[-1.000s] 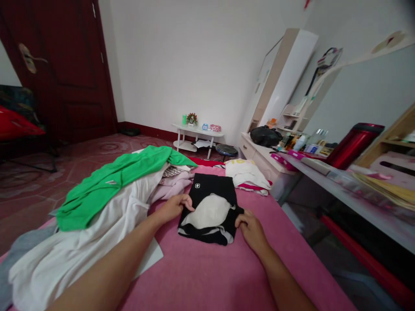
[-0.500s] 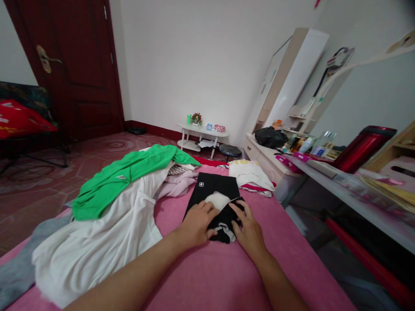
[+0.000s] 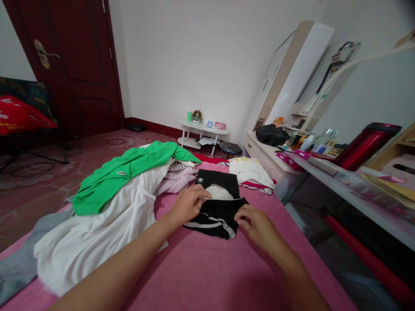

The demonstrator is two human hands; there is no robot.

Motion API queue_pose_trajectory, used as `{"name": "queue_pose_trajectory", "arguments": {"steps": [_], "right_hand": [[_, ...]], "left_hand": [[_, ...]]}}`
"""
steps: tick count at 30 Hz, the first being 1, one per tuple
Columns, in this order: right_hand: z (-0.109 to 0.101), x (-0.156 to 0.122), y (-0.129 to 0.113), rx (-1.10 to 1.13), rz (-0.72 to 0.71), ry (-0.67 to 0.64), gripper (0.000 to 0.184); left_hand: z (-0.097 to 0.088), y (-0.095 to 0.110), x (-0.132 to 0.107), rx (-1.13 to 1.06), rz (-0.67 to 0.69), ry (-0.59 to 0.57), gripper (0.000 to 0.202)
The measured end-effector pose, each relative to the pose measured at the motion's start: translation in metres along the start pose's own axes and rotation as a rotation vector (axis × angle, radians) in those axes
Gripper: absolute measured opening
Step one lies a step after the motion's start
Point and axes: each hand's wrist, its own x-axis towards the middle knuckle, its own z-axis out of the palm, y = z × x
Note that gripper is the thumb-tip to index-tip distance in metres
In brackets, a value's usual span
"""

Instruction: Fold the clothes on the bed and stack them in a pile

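Note:
In front of me a black garment [image 3: 218, 216] with a small white logo and a pale lining lies partly folded on a pink bedspread [image 3: 207, 268]. My left hand [image 3: 189, 203] pinches the upper left edge of its near fold. At the fold's right side, my right hand [image 3: 254, 222] grips the fabric between thumb and fingers. Between the hands the fold stretches fairly flat, with a crumpled strip of pale lining along its lower part. A rounded patch of pale lining shows above the fold. Which kind of garment it is, I cannot make out.
To the left lie a green garment [image 3: 129, 172], a white garment [image 3: 103, 235] and a grey one [image 3: 32, 250]. Folded white clothing [image 3: 249, 172] sits beyond my right hand. A cluttered desk [image 3: 343, 185] runs along the right, and a low white table [image 3: 204, 128] stands by the wall.
My left hand has shifted left and up to the fold's edge, and my right hand slightly right. The near fold of the black garment has been spread wider and straighter.

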Motion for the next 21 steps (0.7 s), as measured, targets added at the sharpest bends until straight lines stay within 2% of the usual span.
{"name": "queue_pose_trajectory", "arguments": {"steps": [4, 7, 10, 13, 14, 15, 16, 18, 21], "right_hand": [[0.030, 0.005, -0.003, -0.177, 0.133, 0.125, 0.043], [0.035, 0.005, -0.005, -0.257, 0.213, 0.124, 0.032], [0.015, 0.000, -0.010, -0.222, 0.237, 0.044, 0.016], [-0.012, -0.008, -0.025, 0.040, 0.217, -0.170, 0.011], [-0.021, -0.009, -0.031, 0.153, 0.198, -0.180, 0.013], [-0.030, -0.008, -0.039, 0.252, 0.183, -0.128, 0.016], [-0.038, -0.006, -0.047, 0.325, 0.174, -0.020, 0.019], [-0.051, 0.006, -0.063, 0.388, 0.144, 0.256, 0.022], [-0.056, 0.035, -0.075, 0.369, -0.003, 0.550, 0.026]], "left_hand": [[0.008, 0.000, -0.004, 0.083, 0.021, -0.150, 0.023], [0.008, 0.002, -0.005, 0.151, 0.034, -0.210, 0.026], [0.006, 0.003, -0.004, 0.154, 0.037, -0.228, 0.031], [0.004, 0.005, -0.005, 0.108, 0.099, -0.323, 0.034], [0.004, 0.006, -0.006, 0.100, 0.125, -0.366, 0.031], [0.005, 0.008, -0.007, 0.101, 0.144, -0.400, 0.026], [0.005, 0.011, -0.008, 0.108, 0.153, -0.421, 0.020], [0.006, 0.016, -0.009, 0.138, 0.145, -0.427, 0.011], [0.009, 0.021, -0.008, 0.182, 0.118, -0.408, 0.016]]}}
